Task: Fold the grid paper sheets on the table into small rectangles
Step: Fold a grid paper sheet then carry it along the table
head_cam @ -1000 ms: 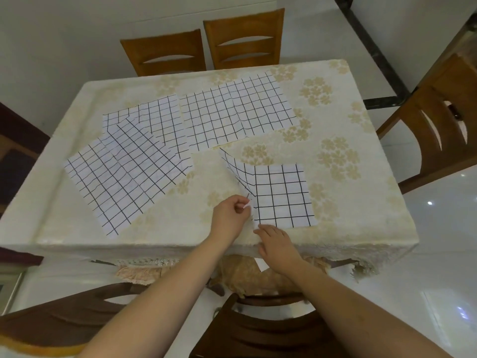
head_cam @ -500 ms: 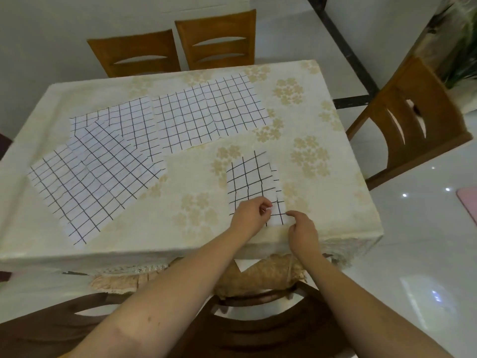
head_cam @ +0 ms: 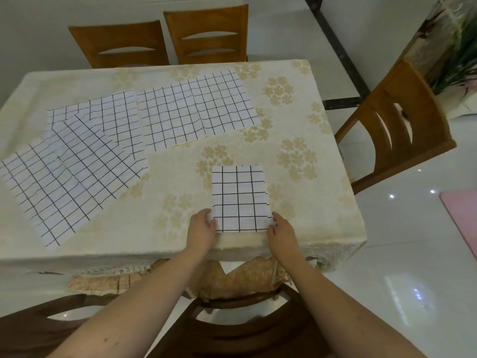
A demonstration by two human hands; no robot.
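A folded grid paper sheet lies flat as a narrow rectangle near the table's front edge. My left hand touches its lower left corner, and my right hand touches its lower right corner; both press on the sheet's near edge. Three unfolded grid sheets lie farther back: one large sheet at the middle rear, one left of it, and one tilted at the left, overlapping the second.
The table carries a cream cloth with a flower print. Two wooden chairs stand behind it, one chair at the right, and a dark chair under my arms. A pink mat lies on the floor at right.
The sheet's left flap has been folded over to the right and laid flat, halving its width. My left hand went from pinching the flap to resting at the lower left corner.
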